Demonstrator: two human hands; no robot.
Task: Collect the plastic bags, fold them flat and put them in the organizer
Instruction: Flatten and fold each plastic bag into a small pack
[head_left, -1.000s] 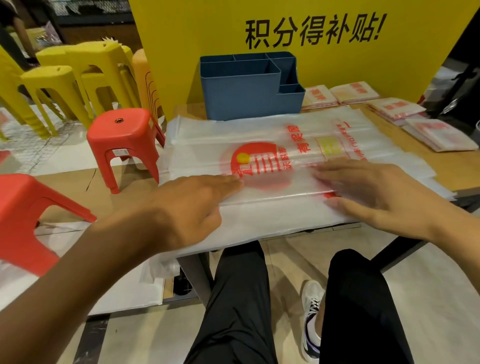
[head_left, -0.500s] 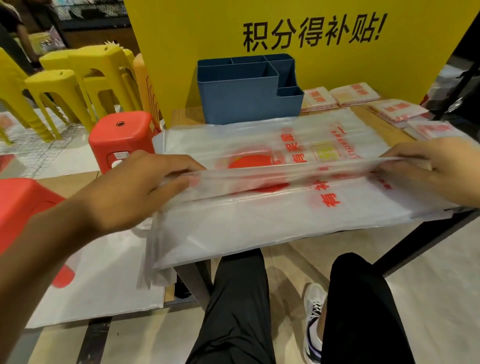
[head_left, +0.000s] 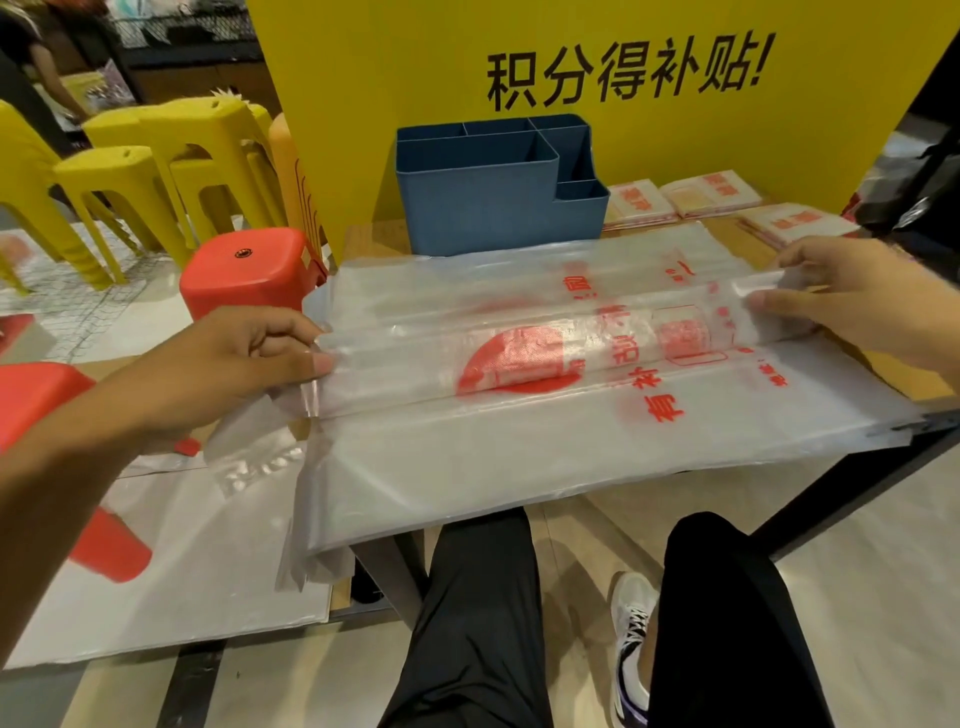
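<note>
A long translucent plastic bag (head_left: 519, 364) with red print, folded into a narrow strip, lies across a stack of flat bags (head_left: 545, 457) on the wooden table (head_left: 914, 382). My left hand (head_left: 228, 364) pinches the strip's left end. My right hand (head_left: 852, 296) pinches its right end, which curls up slightly. Behind the stack stands the blue organizer (head_left: 493, 202), its compartments holding nothing I can see.
Small folded bags (head_left: 711, 195) lie at the table's back right, before a yellow sign (head_left: 623, 78). Red stools (head_left: 249, 270) and yellow stools (head_left: 130, 171) stand at the left. More plastic sheets (head_left: 171, 571) lie low at the left. My legs (head_left: 483, 623) are under the table's front edge.
Both hands went from pressing flat on the bag to its ends, lifted its near edge, and folded it over away from me into a narrower strip.
</note>
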